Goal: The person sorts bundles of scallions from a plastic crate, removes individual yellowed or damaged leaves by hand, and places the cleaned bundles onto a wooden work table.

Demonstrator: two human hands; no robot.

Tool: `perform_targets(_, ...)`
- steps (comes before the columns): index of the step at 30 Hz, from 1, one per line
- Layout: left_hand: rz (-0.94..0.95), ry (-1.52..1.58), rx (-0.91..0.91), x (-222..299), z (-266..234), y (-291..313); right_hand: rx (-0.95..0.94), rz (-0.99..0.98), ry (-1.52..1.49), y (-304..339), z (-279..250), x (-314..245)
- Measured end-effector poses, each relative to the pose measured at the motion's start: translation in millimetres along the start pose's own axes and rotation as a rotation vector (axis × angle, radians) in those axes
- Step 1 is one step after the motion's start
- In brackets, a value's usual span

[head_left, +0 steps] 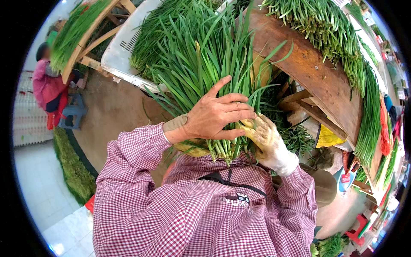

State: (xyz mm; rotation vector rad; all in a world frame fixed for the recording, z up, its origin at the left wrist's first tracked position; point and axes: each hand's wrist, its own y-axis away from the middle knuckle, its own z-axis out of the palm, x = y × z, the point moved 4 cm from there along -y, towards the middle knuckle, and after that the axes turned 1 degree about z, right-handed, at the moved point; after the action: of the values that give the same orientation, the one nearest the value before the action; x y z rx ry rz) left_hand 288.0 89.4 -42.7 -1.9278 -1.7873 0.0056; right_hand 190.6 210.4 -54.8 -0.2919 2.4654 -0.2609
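Observation:
A big bunch of garlic chives lies in front of my body, its long green leaves pointing away and its pale cut stem ends toward my checked smock. My bare left hand rests across the top of the bunch near the stems, fingers stretched out and spread, a tan band round the wrist. At the right side of the stems, my right hand, in a stained whitish-yellow glove, has its fingers curled in on a few chives. Left fingertips meet the gloved fingers. What lies beneath the bunch is mostly hidden.
Behind the bunch stands a white plastic crate with more chives. A brown wooden board at the right carries heaped chives. Loose leaves lie below it. A person in pink sits near a blue stool far left.

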Motion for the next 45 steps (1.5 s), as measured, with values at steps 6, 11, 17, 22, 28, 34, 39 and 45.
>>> perform_targets(6, -0.002, 0.029, 0.042, -1.1, -1.2, 0.9, 0.47, 0.618, -0.546, 22.3, -18.5, 48.8)
perform_targets(11, 0.06, 0.089, 0.082, 5.7, -0.2, -11.2, 0.407, 0.688, -0.988, -3.7, 39.0, 115.7)
perform_targets(17, 0.164, 0.187, 0.281, 5.2, 0.8, 0.8, 0.289, 0.701, -1.445, -62.5, 24.7, 54.3)
perform_targets(22, 0.237, -0.058, 0.549, 14.1, -51.6, 23.4, 0.325, 0.824, -1.397, -58.0, 23.5, 47.9)
perform_targets(28, -0.847, 0.428, 0.293, -34.8, -86.4, 142.8, 0.345, 0.816, -1.333, -61.0, 31.2, 65.4)
perform_targets(34, -1.081, 0.441, 0.134, -48.2, -12.7, 158.2, 0.355, 0.788, -1.294, -67.4, 28.5, 53.2)
perform_targets(39, -1.015, 1.104, 0.384, -65.1, -6.7, 106.1, 0.389, 0.739, -1.373, -73.1, 29.5, 57.2)
perform_targets(45, -1.051, 1.122, 0.532, -59.2, -25.2, 69.2, 0.456, 0.635, -1.085, -88.7, 20.5, 49.1)
